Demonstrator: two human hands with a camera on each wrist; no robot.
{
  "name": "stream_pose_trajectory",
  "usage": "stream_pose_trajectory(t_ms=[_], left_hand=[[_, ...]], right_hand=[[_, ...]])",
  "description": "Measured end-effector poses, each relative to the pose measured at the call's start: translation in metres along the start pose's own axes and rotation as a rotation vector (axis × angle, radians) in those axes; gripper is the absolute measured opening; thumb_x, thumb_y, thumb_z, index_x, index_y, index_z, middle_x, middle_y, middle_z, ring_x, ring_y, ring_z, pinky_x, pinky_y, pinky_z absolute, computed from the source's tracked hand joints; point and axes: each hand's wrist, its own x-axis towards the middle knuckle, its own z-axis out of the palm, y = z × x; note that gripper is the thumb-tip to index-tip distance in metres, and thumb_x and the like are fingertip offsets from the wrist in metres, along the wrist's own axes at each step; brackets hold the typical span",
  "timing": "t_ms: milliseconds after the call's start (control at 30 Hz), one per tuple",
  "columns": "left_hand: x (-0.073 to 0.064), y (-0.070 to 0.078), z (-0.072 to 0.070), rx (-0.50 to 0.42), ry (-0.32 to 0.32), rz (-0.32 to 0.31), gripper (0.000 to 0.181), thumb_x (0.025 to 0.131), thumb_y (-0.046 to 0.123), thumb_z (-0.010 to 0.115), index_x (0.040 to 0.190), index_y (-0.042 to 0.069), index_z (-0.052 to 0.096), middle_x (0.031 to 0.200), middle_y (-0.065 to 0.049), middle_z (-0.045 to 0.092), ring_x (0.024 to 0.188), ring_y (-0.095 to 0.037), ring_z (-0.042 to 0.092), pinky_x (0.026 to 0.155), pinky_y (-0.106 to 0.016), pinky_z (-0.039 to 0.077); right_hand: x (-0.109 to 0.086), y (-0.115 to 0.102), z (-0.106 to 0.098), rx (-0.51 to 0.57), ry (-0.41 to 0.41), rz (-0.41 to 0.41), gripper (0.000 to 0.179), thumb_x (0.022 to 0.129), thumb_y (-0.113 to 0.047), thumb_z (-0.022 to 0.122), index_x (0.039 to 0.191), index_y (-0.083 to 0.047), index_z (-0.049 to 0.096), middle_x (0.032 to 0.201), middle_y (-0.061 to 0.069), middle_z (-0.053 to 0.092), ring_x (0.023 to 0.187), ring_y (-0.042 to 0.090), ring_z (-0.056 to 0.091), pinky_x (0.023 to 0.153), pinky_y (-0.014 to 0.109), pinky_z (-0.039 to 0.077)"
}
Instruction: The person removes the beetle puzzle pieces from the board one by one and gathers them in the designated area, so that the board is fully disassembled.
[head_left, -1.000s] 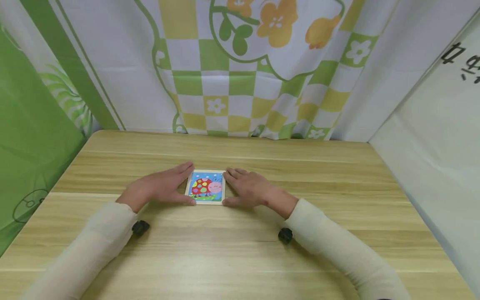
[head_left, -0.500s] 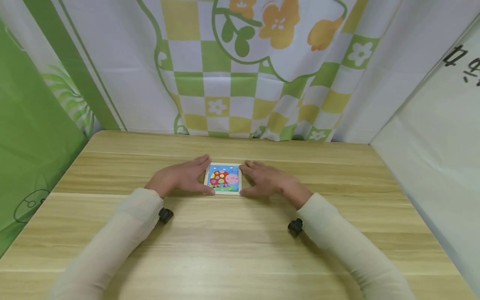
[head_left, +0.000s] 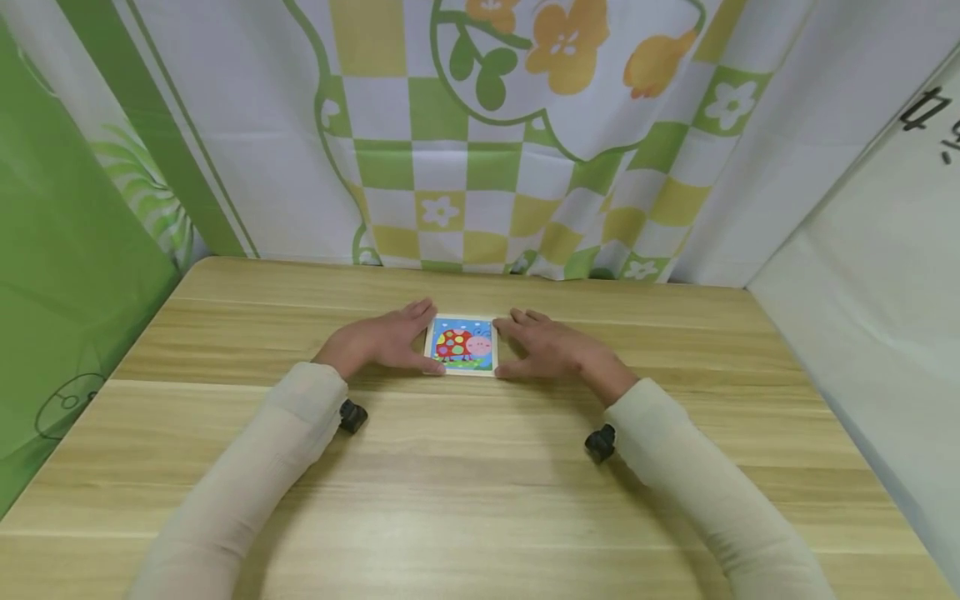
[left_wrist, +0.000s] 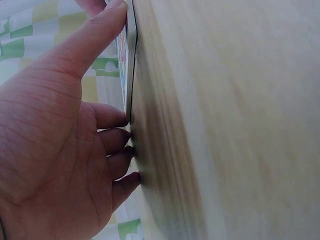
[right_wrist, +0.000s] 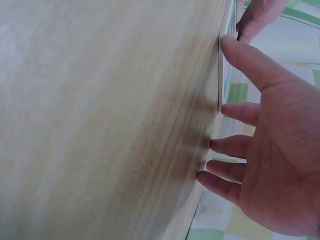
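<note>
A small, thin picture board with a pale border and a spotted red ladybug on blue lies flat on the wooden table, picture up. Along its left side my left hand spreads, thumb at the near corner and forefinger at the far one. In the left wrist view, the left thumb touches the board's edge and the other fingertips meet the tabletop. My right hand mirrors this on the right side. The right wrist view has the right thumb against the edge, the other fingers extended.
The wooden table reaches back to a checkered, flowered curtain. Green cloth hangs at the left, and a white panel with dark marks stands at the right. Small black devices sit under both wrists, such as the left one.
Both hands have moved the picture board across the tabletop, to the right and away from the person, more slowly in the last half second. The hands have kept their places at its sides.
</note>
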Motion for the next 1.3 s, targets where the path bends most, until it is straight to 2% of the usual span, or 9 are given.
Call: stream_pose_trajectory(t_ms=[400, 567, 700, 867, 1100, 1300], left_hand=[[-0.002, 0.000, -0.001, -0.020, 0.014, 0.016, 0.118, 0.091, 0.065, 0.069, 0.165, -0.001, 0.006, 0.173, -0.017, -0.004, 0.159, -0.034, 0.001, 0.127, -0.050, 0.013], [-0.004, 0.002, 0.000, -0.025, 0.043, 0.055, 0.111, 0.094, 0.062, 0.067, 0.165, 0.001, 0.008, 0.173, -0.018, -0.003, 0.159, -0.034, 0.000, 0.127, -0.050, 0.012], [-0.005, 0.006, 0.000, -0.019, 0.041, 0.100, 0.108, 0.094, 0.061, 0.068, 0.166, 0.003, 0.012, 0.173, -0.016, -0.001, 0.159, -0.032, 0.001, 0.127, -0.049, 0.012], [-0.005, 0.016, 0.001, 0.002, 0.028, 0.161, 0.101, 0.094, 0.059, 0.069, 0.166, 0.009, 0.019, 0.174, -0.013, 0.006, 0.159, -0.030, 0.007, 0.126, -0.047, 0.017], [-0.003, 0.027, 0.002, 0.025, 0.017, 0.203, 0.089, 0.096, 0.055, 0.070, 0.163, 0.011, 0.033, 0.172, -0.014, 0.014, 0.158, -0.032, 0.015, 0.124, -0.048, 0.025], [-0.002, 0.030, 0.005, 0.016, -0.015, 0.210, 0.081, 0.099, 0.047, 0.068, 0.163, 0.013, 0.034, 0.173, -0.015, 0.011, 0.158, -0.033, 0.014, 0.124, -0.051, 0.025]], right_hand=[[0.001, -0.001, 0.000, -0.018, -0.008, -0.006, 0.092, 0.097, -0.061, 0.064, 0.167, -0.020, 0.022, 0.172, 0.018, 0.010, 0.157, 0.040, 0.011, 0.123, 0.061, 0.017], [-0.001, -0.002, -0.001, -0.043, -0.005, -0.012, 0.092, 0.097, -0.063, 0.062, 0.167, -0.020, 0.022, 0.172, 0.018, 0.011, 0.157, 0.040, 0.012, 0.123, 0.060, 0.018], [0.001, -0.003, -0.001, -0.076, 0.056, -0.041, 0.085, 0.099, -0.059, 0.061, 0.165, -0.015, 0.030, 0.170, 0.020, 0.020, 0.155, 0.042, 0.020, 0.123, 0.060, 0.021], [0.005, -0.002, -0.002, -0.111, 0.170, -0.083, 0.074, 0.101, -0.050, 0.063, 0.158, -0.008, 0.042, 0.160, 0.020, 0.042, 0.146, 0.042, 0.037, 0.121, 0.058, 0.028], [0.012, -0.004, -0.002, -0.097, 0.184, -0.095, 0.068, 0.103, -0.049, 0.060, 0.156, -0.009, 0.045, 0.153, 0.018, 0.050, 0.141, 0.039, 0.044, 0.119, 0.055, 0.033], [0.017, -0.005, -0.001, -0.063, 0.179, -0.116, 0.064, 0.103, -0.048, 0.061, 0.154, -0.009, 0.049, 0.147, 0.018, 0.052, 0.135, 0.037, 0.049, 0.113, 0.054, 0.042]])
